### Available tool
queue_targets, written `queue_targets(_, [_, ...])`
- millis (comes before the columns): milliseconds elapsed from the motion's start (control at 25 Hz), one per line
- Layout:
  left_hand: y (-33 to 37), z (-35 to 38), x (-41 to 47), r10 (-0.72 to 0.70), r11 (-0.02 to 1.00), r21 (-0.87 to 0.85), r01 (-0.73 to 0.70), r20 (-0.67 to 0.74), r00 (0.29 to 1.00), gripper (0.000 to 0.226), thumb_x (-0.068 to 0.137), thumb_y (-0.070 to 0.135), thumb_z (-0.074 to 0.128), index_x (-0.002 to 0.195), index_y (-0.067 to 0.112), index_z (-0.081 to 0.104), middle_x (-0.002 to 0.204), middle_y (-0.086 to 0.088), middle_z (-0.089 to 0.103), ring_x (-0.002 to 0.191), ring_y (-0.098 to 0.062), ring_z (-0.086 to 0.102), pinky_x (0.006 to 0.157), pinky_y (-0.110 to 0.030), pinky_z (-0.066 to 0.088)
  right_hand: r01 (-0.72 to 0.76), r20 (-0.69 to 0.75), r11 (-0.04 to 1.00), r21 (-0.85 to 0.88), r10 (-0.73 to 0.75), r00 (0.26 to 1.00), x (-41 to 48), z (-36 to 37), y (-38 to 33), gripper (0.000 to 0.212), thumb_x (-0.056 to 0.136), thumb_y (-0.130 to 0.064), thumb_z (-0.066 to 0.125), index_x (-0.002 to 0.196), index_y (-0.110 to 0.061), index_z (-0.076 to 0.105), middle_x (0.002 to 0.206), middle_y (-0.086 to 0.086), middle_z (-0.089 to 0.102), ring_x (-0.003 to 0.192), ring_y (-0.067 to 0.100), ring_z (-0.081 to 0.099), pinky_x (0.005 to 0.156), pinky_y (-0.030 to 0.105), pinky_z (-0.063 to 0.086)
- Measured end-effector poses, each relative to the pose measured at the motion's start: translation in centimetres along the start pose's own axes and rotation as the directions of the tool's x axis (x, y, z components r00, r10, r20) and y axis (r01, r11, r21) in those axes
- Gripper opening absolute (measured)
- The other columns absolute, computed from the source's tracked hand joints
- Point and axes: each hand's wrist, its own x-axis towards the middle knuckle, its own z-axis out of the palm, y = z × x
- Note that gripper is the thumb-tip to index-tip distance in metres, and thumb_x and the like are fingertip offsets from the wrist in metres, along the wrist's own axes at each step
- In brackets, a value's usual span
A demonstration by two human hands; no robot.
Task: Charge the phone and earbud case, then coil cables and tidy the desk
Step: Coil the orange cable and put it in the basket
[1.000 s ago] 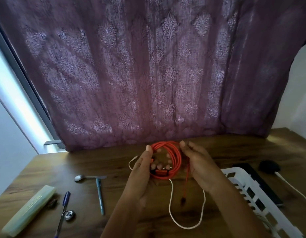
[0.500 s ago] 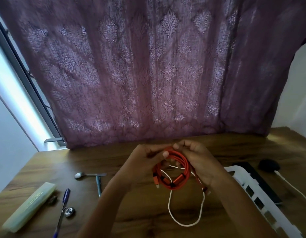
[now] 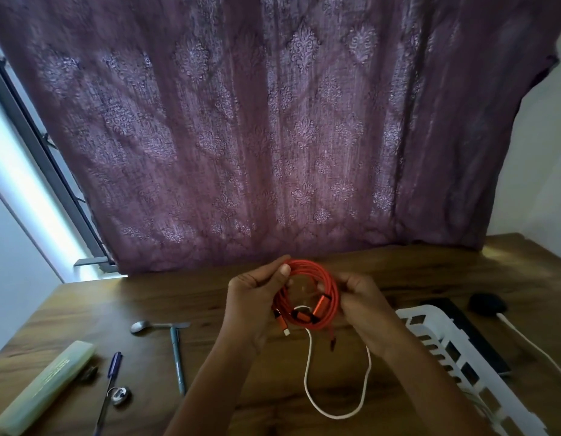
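A coiled orange cable [image 3: 328,280] is held upright above the wooden desk [image 3: 210,297]. My left hand [image 3: 257,294] pinches the coil's top left between thumb and fingers. My right hand [image 3: 361,302] grips the coil's right side. Orange plug ends dangle below the coil. A white cable [image 3: 335,410] lies looped on the desk under my hands. A dark phone [image 3: 474,335] lies flat at the right, partly behind the basket. A dark rounded earbud case [image 3: 486,305] sits beyond it with a white charging lead [image 3: 537,347] attached.
A white slotted plastic basket [image 3: 430,328] stands at the right front. On the left lie a spoon [image 3: 147,326], a teal pen [image 3: 178,360], a blue pen [image 3: 111,379], a small metal ring [image 3: 119,396] and a pale green case [image 3: 43,391]. A purple curtain [image 3: 273,136] hangs behind the desk.
The coil has been turned and lifted slightly between my hands. My left hand shifted from cupping the coil to pinching its top; the loose orange end now hangs shorter below.
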Motion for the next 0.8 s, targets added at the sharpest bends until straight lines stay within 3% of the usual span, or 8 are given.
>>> queue_targets(80, [0.1,0.1,0.0,0.029,0.999,-0.013,-0.03,-0.076,0.997,0.018,0.078,0.007,0.062,0.094,0.01,0.07,0.078,-0.004,0.073,0.069,-0.01,0.069,0.069,-0.026,0.058,-0.076,0.058,0.977,0.198,0.066,0.996,-0.2,0.1,0.0,0.031,0.091,0.0,0.039,0.083,-0.002,0.069,0.088,0.017,0.069,0.083,0.027,0.063,0.088,0.048,0.049])
queue_targets(160, [0.1,0.2,0.0,0.048,0.999,-0.005,-0.049,-0.125,0.991,0.016,0.079,0.006,0.063,0.092,0.011,0.07,0.076,-0.001,0.073,0.068,-0.008,0.069,0.064,-0.021,0.058,-0.144,0.111,0.91,0.389,0.109,0.988,-0.1,0.0,-0.1,0.034,0.088,-0.004,0.039,0.073,-0.002,0.069,0.086,0.016,0.066,0.084,0.027,0.059,0.091,0.053,0.044])
queue_targets(280, [-0.1,0.5,-0.2,0.047,0.999,-0.018,-0.05,-0.166,0.985,0.015,0.079,0.006,0.065,0.092,0.01,0.07,0.077,-0.001,0.074,0.07,-0.008,0.07,0.063,-0.018,0.057,-0.082,0.095,0.975,0.205,0.064,0.993,-0.4,0.1,0.0,0.012,0.079,-0.016,0.065,0.077,-0.01,0.075,0.083,0.011,0.068,0.081,0.021,0.064,0.089,0.049,0.049])
queue_targets(440, [-0.6,0.8,-0.4,0.007,1.0,0.004,-0.006,-0.149,0.989,0.019,0.078,0.007,0.065,0.097,0.007,0.07,0.085,-0.006,0.073,0.08,-0.017,0.069,0.073,-0.027,0.057,-0.111,0.044,0.986,0.124,0.107,0.993,-0.3,0.0,0.0,0.018,0.084,-0.005,0.06,0.074,-0.01,0.073,0.08,0.013,0.065,0.074,0.02,0.059,0.078,0.041,0.052])
queue_targets(560, [-0.6,0.6,-0.2,-0.055,0.992,0.109,0.058,-0.03,0.998,0.025,0.086,0.008,0.059,0.108,0.016,0.065,0.089,-0.006,0.072,0.079,-0.019,0.068,0.069,-0.034,0.057,-0.106,0.011,0.989,0.101,0.106,0.994,-0.2,-0.3,0.1,0.026,0.086,-0.002,0.053,0.07,-0.012,0.072,0.072,0.009,0.066,0.07,0.019,0.059,0.075,0.039,0.05])
queue_targets(640, [-0.5,0.3,-0.2,-0.057,0.973,0.228,0.039,0.072,0.996,0.031,0.092,0.007,0.051,0.118,0.021,0.058,0.09,-0.004,0.07,0.079,-0.02,0.063,0.071,-0.034,0.053,-0.098,0.037,0.984,0.151,0.094,0.995,-0.1,-0.6,0.1,0.019,0.085,0.003,0.053,0.083,-0.009,0.067,0.071,0.007,0.068,0.066,0.016,0.063,0.067,0.034,0.05])
queue_targets(680, [-0.4,0.1,-0.2,-0.06,0.962,0.273,0.026,0.117,0.991,0.032,0.093,0.005,0.047,0.12,0.02,0.057,0.089,-0.002,0.069,0.079,-0.017,0.061,0.071,-0.031,0.052,-0.104,0.072,0.97,0.218,0.09,0.993,0.0,-0.8,0.1,0.018,0.083,0.005,0.055,0.093,-0.006,0.064,0.072,0.008,0.069,0.066,0.016,0.065,0.066,0.034,0.052])
queue_targets(800, [0.2,0.1,-0.5,-0.108,0.952,0.305,0.028,0.249,0.962,0.031,0.095,0.0,0.038,0.115,0.013,0.058,0.072,0.013,0.069,0.064,0.005,0.06,0.06,-0.015,0.049,-0.157,0.195,0.872,0.463,0.072,0.978,0.1,-1.3,0.4,0.043,0.069,0.006,0.061,0.111,0.002,0.054,0.078,0.011,0.07,0.072,0.019,0.068,0.073,0.037,0.056])
